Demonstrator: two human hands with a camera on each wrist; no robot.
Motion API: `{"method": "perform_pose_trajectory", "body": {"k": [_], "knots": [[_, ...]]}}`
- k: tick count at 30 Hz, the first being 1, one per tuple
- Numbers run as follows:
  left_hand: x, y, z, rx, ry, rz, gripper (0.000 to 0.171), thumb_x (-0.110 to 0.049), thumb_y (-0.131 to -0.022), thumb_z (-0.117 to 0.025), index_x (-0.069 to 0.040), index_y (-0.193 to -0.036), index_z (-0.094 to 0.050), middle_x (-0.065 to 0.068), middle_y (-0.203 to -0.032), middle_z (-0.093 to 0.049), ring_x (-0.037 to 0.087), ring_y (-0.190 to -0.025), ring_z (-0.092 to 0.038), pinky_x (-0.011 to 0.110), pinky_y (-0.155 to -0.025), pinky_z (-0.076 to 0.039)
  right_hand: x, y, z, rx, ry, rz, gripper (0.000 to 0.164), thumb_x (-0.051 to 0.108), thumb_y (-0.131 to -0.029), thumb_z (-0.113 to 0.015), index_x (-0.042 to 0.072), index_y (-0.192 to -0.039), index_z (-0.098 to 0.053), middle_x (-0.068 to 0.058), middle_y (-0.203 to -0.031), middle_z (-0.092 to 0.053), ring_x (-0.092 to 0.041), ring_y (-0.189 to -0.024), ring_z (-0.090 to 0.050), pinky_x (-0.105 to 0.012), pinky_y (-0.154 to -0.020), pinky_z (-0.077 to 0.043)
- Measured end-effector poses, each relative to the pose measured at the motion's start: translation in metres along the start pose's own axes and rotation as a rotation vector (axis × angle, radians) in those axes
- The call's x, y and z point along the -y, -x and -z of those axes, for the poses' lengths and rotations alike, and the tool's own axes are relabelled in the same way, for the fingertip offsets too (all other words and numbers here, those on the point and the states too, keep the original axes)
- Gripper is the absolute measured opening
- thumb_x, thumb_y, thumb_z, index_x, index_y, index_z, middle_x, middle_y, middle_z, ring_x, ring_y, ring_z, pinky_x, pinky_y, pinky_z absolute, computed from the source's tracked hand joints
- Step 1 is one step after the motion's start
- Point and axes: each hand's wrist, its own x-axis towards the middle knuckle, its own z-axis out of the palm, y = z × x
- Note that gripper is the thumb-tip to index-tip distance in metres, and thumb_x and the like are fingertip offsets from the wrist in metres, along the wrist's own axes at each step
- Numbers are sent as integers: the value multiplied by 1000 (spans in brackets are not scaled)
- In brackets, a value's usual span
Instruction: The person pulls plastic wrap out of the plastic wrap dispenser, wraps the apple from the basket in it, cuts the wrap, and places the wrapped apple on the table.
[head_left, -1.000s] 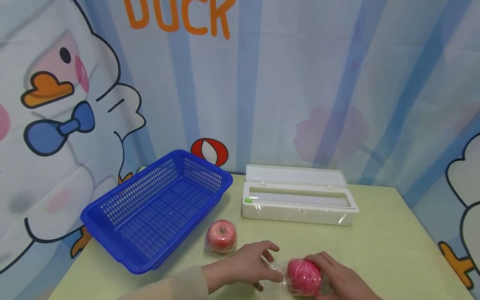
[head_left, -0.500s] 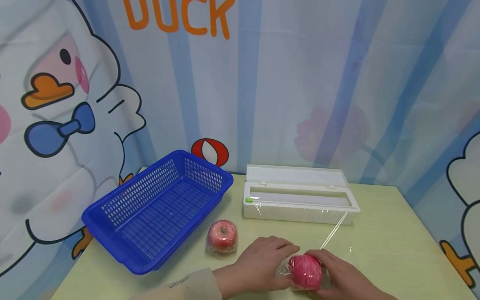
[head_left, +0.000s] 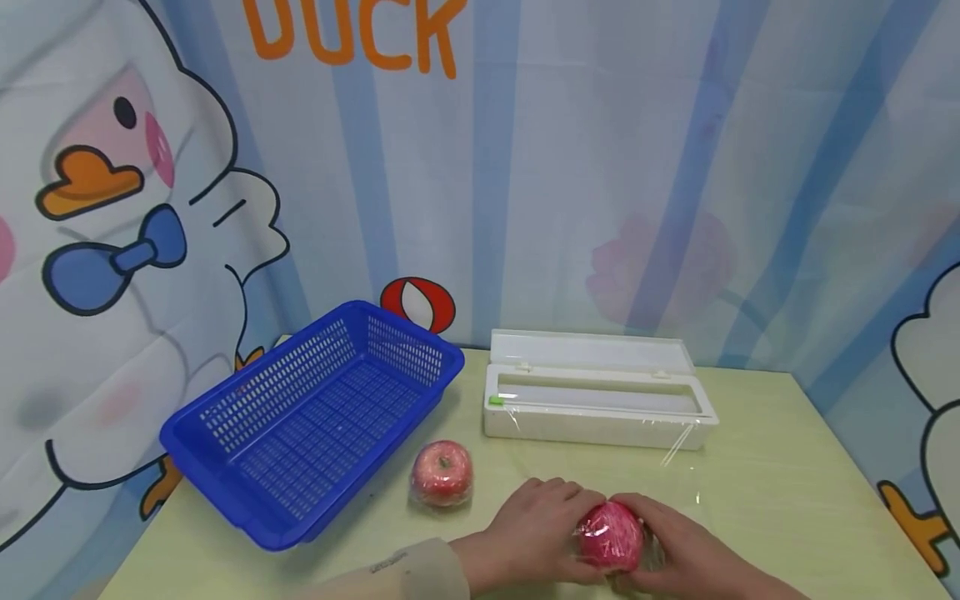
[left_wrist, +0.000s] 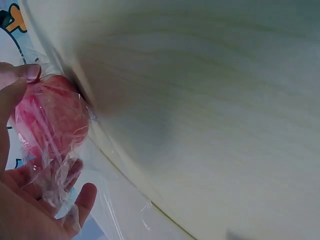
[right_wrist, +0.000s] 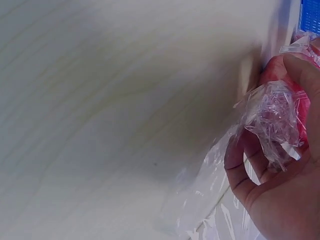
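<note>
Between my two hands, near the table's front edge, is a deep pink apple (head_left: 610,536) in clear cling film (right_wrist: 274,117). My left hand (head_left: 534,527) grips its left side. From the right my right hand (head_left: 678,542) grips it too, thumb and fingers round the fruit. In the left wrist view, the film hangs in a crumpled bunch below the apple (left_wrist: 52,117), against the fingers. A second bunch shows at the right hand's palm in the right wrist view. A film-wrapped red apple (head_left: 442,473) sits on the table left of my hands.
Behind my hands stands a white cling film dispenser (head_left: 600,412), its lid up. Film stretches over its front and onto the table (head_left: 780,500). A blue plastic basket (head_left: 232,467) stands at the left. A printed duck curtain (head_left: 555,167) hangs behind.
My left hand has moved right, from beside the apple to its left side, and now grips it. Both hands have drawn together round the apple. The basket and the other apple stay put.
</note>
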Motion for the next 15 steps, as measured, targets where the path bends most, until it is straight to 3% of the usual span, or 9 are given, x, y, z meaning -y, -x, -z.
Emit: {"method": "perform_pose_trajectory", "body": {"k": [6,11,15], "knots": [[2,-9,-1,65,143,83,69,-70,-84,-80,-32,-139,-61,-16,-125,-66,1,-110,-57,27,-96,-49,5,2,4,-26,160,-14,91,64,-79,-87,25,-153,-51,6,-138,-58,-19,-121,-58,-48,-94,-62],[6,-15,-1,85,180,91,73,-76,-85,-75,-31,-141,-61,-16,-126,-68,1,-110,-59,29,-98,-50,10,6,10,-69,241,12,104,65,-77,-88,19,-160,-45,1,-138,-58,-23,-119,-61,-47,-86,-64],[12,-21,2,97,233,86,71,-71,-84,-79,-28,-139,-64,-18,-121,-69,-1,-104,-59,27,-96,-52,11,7,11,-166,282,77,100,67,-80,-86,17,-157,-48,0,-138,-59,-21,-115,-64,-41,-83,-65]]}}
